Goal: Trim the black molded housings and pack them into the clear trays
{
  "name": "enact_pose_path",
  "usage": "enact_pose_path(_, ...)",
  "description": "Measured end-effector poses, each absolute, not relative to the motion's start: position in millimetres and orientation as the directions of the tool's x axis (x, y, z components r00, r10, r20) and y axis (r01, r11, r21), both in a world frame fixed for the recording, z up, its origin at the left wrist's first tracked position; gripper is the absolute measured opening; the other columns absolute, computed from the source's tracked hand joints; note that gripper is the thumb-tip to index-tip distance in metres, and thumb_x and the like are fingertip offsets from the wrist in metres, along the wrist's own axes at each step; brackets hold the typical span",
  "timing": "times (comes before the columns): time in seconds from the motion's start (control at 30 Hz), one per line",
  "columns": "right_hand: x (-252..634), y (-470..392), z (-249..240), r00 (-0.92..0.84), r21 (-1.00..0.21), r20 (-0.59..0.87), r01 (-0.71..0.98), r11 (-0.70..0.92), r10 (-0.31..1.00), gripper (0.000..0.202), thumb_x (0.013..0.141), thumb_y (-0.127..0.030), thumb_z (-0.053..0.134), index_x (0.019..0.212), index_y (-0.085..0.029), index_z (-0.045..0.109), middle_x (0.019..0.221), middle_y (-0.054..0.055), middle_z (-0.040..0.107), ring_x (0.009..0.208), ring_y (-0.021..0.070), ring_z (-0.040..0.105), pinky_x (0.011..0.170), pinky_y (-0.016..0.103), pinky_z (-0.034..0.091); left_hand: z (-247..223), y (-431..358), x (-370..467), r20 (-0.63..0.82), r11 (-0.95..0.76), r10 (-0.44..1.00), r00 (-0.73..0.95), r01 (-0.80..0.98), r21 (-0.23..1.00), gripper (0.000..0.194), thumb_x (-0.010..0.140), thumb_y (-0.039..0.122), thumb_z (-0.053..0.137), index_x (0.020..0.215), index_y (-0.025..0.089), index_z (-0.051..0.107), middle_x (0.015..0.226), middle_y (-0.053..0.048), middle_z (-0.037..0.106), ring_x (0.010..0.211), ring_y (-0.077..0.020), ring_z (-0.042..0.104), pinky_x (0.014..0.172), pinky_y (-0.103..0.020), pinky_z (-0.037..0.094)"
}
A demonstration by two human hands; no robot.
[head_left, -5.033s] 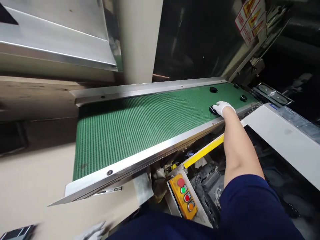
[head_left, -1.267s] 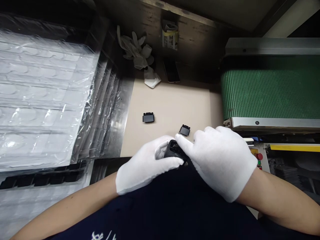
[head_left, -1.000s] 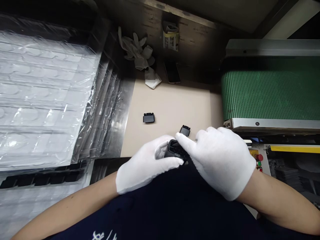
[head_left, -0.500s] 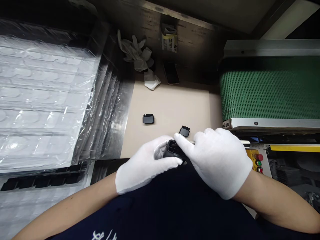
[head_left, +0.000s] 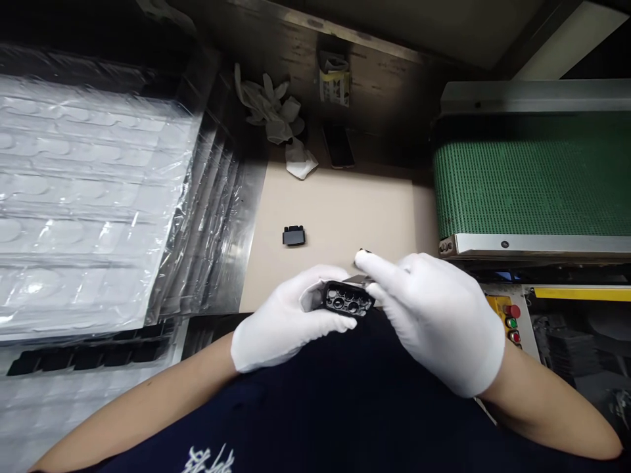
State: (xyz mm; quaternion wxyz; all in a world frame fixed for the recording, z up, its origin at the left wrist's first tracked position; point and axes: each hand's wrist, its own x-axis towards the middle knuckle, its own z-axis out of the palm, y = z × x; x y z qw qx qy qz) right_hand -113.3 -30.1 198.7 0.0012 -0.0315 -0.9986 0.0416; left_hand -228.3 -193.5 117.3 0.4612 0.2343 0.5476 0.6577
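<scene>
My left hand (head_left: 290, 320), in a white glove, grips a black plastic housing (head_left: 348, 300) between thumb and fingers; its hollow inside with round features faces up. My right hand (head_left: 428, 309), also gloved, is at the housing's right end, index finger stretched forward. A thin, flat blade-like tool (head_left: 359, 279) sticks out from its fingers over the housing's upper edge. A small black part (head_left: 294, 236) lies on the beige board (head_left: 345, 203). Another small black part (head_left: 363, 251) is mostly hidden behind my right index finger.
Stacked clear plastic trays (head_left: 89, 197) fill the left side. A green conveyor belt (head_left: 532, 177) stands at the right, above a button box (head_left: 503, 312). White gloves (head_left: 271, 108), a phone (head_left: 338, 146) and a small packet (head_left: 335, 82) are at the back.
My right index finger has lifted off the housing and moved slightly right. The housing's inside now shows more fully, and the right-hand small part has become mostly covered.
</scene>
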Motion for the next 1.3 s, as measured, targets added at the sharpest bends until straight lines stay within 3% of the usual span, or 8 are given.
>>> enact_pose_path(0.2,-99,-22,191,-0.984,-0.439,0.092,0.098,0.893,0.153,0.037,0.107,-0.033,0.04,0.135,-0.016,0.057,0.107,0.01,0.073,0.088,0.021,0.069,0.075,0.033,0.054,108,-192,-227,-0.068,-0.151,0.868,-0.492,-0.391,0.908,0.043,0.062,0.01,0.093,0.097,0.03,0.078,0.109,0.002,0.08,0.113,-0.0229,0.072,0.095,-0.033,0.06)
enact_pose_path(0.4,-95,-21,184,-0.984,-0.633,-0.037,0.157,0.758,0.172,0.031,0.097,-0.019,0.057,0.126,-0.027,0.065,0.091,0.0,0.073,0.076,0.0145,0.068,0.068,0.026,0.052,114,-188,-233,-0.23,0.03,0.861,-0.453,-0.407,0.913,0.035,0.068,0.018,0.09,0.098,0.024,0.074,0.101,0.0,0.078,0.093,-0.02,0.072,0.074,-0.027,0.06)
enact_pose_path(0.5,-99,-18,169,-0.976,-0.672,-0.164,0.219,0.707,0.147,0.028,0.09,-0.013,0.059,0.112,-0.027,0.07,0.093,0.0,0.074,0.08,0.0157,0.069,0.07,0.027,0.05,117,-184,-238,-0.336,0.167,0.871,-0.358,-0.426,0.889,0.027,0.077,0.029,0.084,0.099,0.021,0.072,0.093,0.0,0.075,0.088,-0.0196,0.07,0.078,-0.029,0.057)
enact_pose_path(0.67,-110,-13,146,-0.895,-0.882,-0.42,0.442,0.166,0.152,0.005,0.085,-0.024,0.067,0.088,-0.022,0.064,0.085,0.0,0.074,0.081,0.0174,0.071,0.075,0.031,0.053,116,-181,-240,-0.355,0.218,0.893,-0.278,-0.422,0.88,0.034,0.095,0.05,0.061,0.105,0.021,0.073,0.099,-0.005,0.074,0.099,-0.0249,0.069,0.09,-0.037,0.057)
enact_pose_path(0.77,-113,-11,142,-0.874,-0.864,-0.478,0.45,-0.225,0.088,0.02,0.078,-0.027,0.077,0.083,-0.021,0.058,0.073,-0.001,0.072,0.074,0.0176,0.069,0.073,0.032,0.053,113,-184,-240,-0.293,0.12,0.896,-0.335,-0.451,0.884,0.052,0.103,0.056,0.035,0.122,0.023,0.07,0.12,-0.01,0.073,0.113,-0.0273,0.068,0.096,-0.042,0.057)
enact_pose_path(0.83,-113,-9,141,-0.861,-0.832,-0.503,0.461,-0.308,0.071,0.027,0.072,-0.027,0.083,0.081,-0.02,0.059,0.07,-0.001,0.07,0.072,0.0172,0.068,0.073,0.033,0.052,109,-186,-241,-0.24,0.075,0.869,-0.432,-0.365,0.928,0.045,0.103,0.051,0.043,0.13,0.025,0.068,0.136,-0.009,0.067,0.126,-0.0269,0.062,0.107,-0.042,0.052)
enact_pose_path(0.97,-112,-6,137,-0.865,-0.831,-0.497,0.448,-0.329,0.076,0.027,0.072,-0.026,0.084,0.08,-0.019,0.059,0.069,-0.002,0.069,0.072,0.0166,0.067,0.074,0.033,0.051,97,-186,-243,-0.153,0.042,0.834,-0.53,-0.216,0.975,0.036,0.092,0.039,0.07,0.126,0.027,0.072,0.135,-0.008,0.069,0.127,-0.0272,0.062,0.113,-0.043,0.049)
enact_pose_path(1.3,-117,-11,144,-0.872,-0.85,-0.482,0.44,-0.289,0.09,0.019,0.077,-0.026,0.077,0.077,-0.02,0.059,0.066,-0.003,0.066,0.066,0.0142,0.06,0.066,0.029,0.045,81,-178,-239,-0.109,-0.06,0.828,-0.549,-0.281,0.958,0.047,0.077,0.027,0.085,0.123,0.028,0.074,0.124,-0.01,0.075,0.118,-0.0279,0.068,0.107,-0.044,0.054)
